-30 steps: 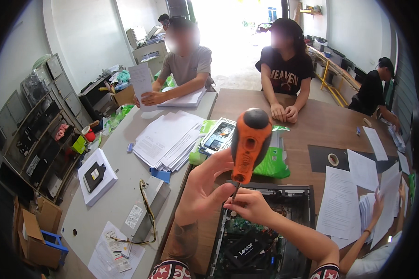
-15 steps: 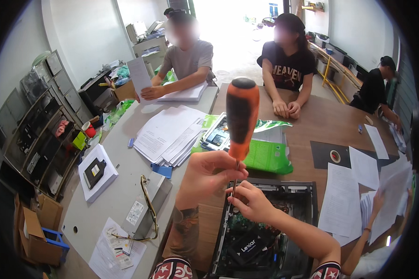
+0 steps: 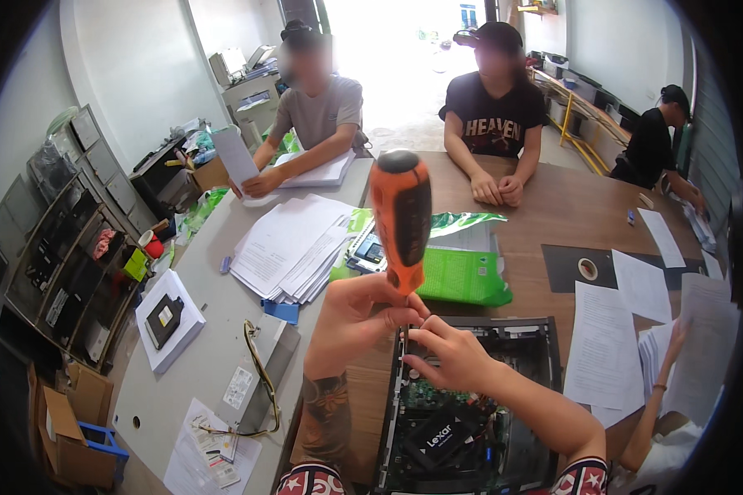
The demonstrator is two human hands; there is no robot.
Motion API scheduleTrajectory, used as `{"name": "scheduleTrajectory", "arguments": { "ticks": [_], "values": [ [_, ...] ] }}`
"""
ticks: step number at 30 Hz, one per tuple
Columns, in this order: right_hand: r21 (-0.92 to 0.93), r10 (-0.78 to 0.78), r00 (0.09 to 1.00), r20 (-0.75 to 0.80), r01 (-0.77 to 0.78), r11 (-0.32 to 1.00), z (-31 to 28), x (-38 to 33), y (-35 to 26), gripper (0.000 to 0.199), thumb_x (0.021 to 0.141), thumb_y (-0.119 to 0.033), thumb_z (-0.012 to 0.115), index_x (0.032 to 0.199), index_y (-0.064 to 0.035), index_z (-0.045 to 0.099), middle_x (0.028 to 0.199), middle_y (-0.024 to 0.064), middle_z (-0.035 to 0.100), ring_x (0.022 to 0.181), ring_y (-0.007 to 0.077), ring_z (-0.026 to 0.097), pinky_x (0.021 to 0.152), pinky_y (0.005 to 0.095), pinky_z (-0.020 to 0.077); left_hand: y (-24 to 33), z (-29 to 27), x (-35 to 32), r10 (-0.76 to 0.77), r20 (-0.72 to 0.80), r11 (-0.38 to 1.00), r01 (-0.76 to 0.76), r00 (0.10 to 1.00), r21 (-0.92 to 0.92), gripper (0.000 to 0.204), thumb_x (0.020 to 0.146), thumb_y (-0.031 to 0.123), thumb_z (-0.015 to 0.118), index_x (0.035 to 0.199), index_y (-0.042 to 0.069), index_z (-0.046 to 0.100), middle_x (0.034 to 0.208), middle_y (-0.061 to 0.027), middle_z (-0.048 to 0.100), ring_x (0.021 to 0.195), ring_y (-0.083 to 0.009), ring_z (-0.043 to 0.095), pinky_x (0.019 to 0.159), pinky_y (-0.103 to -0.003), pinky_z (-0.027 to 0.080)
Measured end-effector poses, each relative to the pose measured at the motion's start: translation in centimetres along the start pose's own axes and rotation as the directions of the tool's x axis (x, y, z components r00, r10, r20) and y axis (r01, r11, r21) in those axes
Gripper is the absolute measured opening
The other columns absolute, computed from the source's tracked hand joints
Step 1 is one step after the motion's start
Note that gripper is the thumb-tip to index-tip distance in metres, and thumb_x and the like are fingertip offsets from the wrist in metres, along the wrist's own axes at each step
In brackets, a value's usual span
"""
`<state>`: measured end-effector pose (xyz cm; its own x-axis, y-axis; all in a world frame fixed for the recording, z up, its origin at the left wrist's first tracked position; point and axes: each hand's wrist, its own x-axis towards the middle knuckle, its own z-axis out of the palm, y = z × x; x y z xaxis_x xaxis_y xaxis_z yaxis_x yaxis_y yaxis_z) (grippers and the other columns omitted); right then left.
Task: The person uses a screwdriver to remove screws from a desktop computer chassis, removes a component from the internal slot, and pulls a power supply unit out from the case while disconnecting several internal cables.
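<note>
An orange and black screwdriver (image 3: 402,223) stands nearly upright, handle at the top. My left hand (image 3: 357,323) pinches it just below the handle. At the lower end of its thin shaft is my right hand (image 3: 454,356), thumb and forefinger bent in close around the tip. Whatever those fingers pinch is too small to make out. Under both hands lies an opened black computer case (image 3: 546,396), near its left edge. A green circuit board (image 3: 422,398) shows inside, and a black solid-state drive (image 3: 442,433) lies tilted over it, among cables.
A metal power supply (image 3: 260,363) with cables rests left of the case. Behind are loose papers (image 3: 289,247) and a green plastic package (image 3: 466,276). A black drive (image 3: 165,320) sits on stacked paper. People sit across the table; another handles sheets (image 3: 702,330) at right.
The screwdriver handle has tilted and shifted slightly left, with my left hand moving the same way. My right thumb and forefinger have spread a little at the tip. The whole view has shifted slightly.
</note>
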<state>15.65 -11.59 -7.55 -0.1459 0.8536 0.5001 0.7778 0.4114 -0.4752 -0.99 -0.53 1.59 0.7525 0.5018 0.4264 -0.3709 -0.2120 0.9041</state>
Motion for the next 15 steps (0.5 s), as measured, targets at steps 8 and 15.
{"name": "scheduleTrajectory", "arguments": {
  "ticks": [8,15],
  "values": [
    [0.078,0.063,0.997,-0.037,-0.06,0.995,-1.2,0.1,0.1,0.035,0.087,-0.028,0.071,0.115,-0.0092,0.061,0.092,0.0092,0.056,0.069,0.0284,0.062,0.06,0.0389,0.0523,-0.8,0.6,0.4,-0.021,-0.005,1.0,0.021,1.0,-0.003,0.014,0.089,-0.01,0.06,0.102,-0.008,0.063,0.096,-0.0113,0.069,0.094,-0.0184,0.068,0.084,-0.029,0.055],
    [0.066,0.051,0.998,-0.041,-0.048,0.997,-1.4,0.1,0.2,0.035,0.087,-0.028,0.071,0.115,-0.0088,0.061,0.09,0.0097,0.056,0.067,0.028,0.062,0.059,0.0386,0.0519,-0.3,0.2,0.0,0.018,-0.039,0.998,-0.016,0.999,0.064,0.017,0.089,-0.007,0.061,0.106,-0.008,0.064,0.092,-0.0124,0.07,0.092,-0.0194,0.069,0.089,-0.032,0.053]
  ]
}}
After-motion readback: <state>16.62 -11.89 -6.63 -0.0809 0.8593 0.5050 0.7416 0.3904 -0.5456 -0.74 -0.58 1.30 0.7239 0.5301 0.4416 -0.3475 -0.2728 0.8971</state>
